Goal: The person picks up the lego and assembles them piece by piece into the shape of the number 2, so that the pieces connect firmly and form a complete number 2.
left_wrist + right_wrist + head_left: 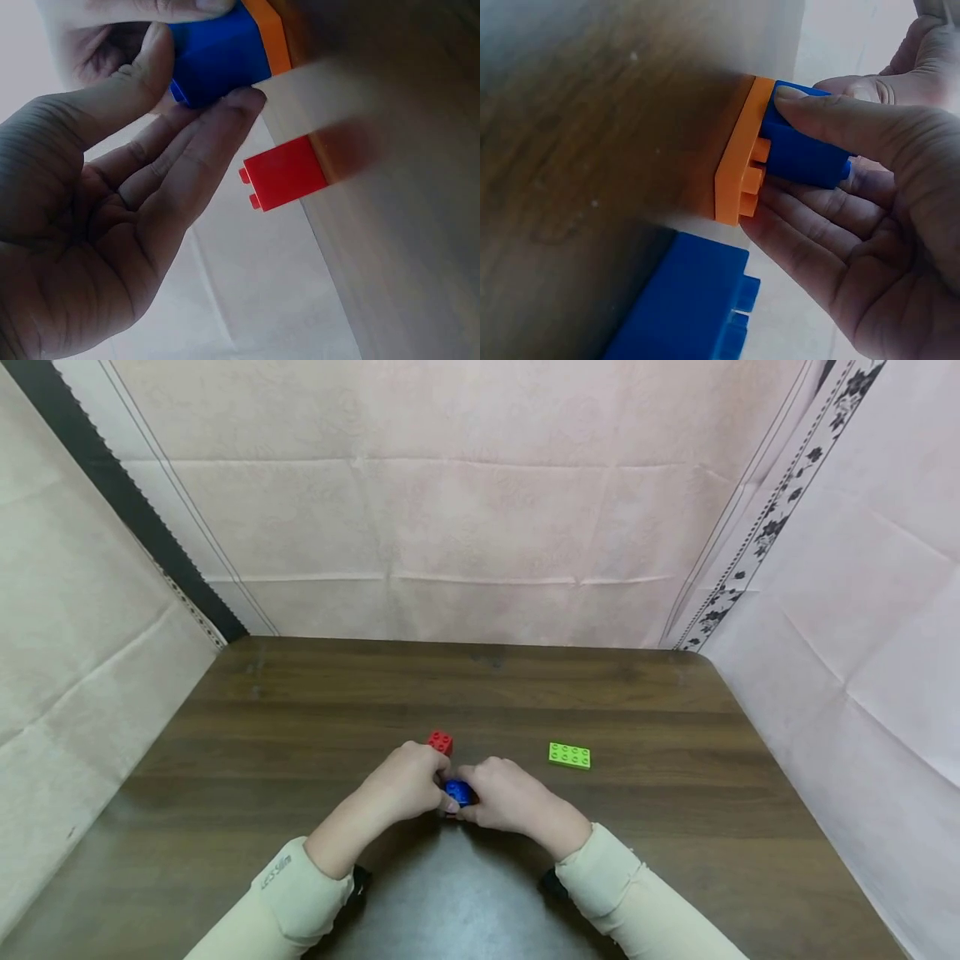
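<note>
A blue brick [802,142] stands on a flat orange brick [739,161], which lies on the table; some orange studs show bare beside it. My right hand [513,797] pinches the blue brick, thumb on one face and fingers on the opposite one. From the other side my left hand [401,785] holds the same blue brick between thumb and index finger. Just beyond the left fingers sits a red brick [440,742]. A second blue brick [682,300] stands close to the right fingers; from the head view I cannot make it out.
A light green flat brick [569,755] lies on the brown wooden table [337,693], right of the hands. Pale cloth [450,527] hangs behind the table's far edge and along both sides.
</note>
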Motion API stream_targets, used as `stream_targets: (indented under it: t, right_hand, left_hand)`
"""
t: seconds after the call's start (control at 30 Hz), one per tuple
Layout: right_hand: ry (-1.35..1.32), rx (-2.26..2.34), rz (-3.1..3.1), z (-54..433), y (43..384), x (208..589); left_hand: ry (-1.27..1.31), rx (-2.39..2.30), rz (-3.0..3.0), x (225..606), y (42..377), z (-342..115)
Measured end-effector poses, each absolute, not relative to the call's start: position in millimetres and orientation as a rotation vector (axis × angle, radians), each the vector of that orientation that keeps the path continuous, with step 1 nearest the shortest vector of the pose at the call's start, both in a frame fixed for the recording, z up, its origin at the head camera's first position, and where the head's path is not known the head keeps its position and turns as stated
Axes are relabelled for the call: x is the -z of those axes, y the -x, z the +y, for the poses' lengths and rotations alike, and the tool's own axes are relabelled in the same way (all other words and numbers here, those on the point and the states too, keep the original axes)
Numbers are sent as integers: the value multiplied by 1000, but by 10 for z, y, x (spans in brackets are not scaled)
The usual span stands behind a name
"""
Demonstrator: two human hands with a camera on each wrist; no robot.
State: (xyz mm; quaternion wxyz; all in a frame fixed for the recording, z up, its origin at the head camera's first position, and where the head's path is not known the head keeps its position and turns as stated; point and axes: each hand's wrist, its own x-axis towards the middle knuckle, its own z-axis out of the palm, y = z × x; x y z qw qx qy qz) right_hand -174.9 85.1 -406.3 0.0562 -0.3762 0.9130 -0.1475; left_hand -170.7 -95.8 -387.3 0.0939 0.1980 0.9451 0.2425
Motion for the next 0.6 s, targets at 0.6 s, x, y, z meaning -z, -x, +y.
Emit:
stream_targets:
  t: [0.6]
  right_hand:
    - [960, 768, 2764, 1624, 2028, 3869]
  left_hand:
    - [-544, -672, 2737, 3823, 1690, -978]
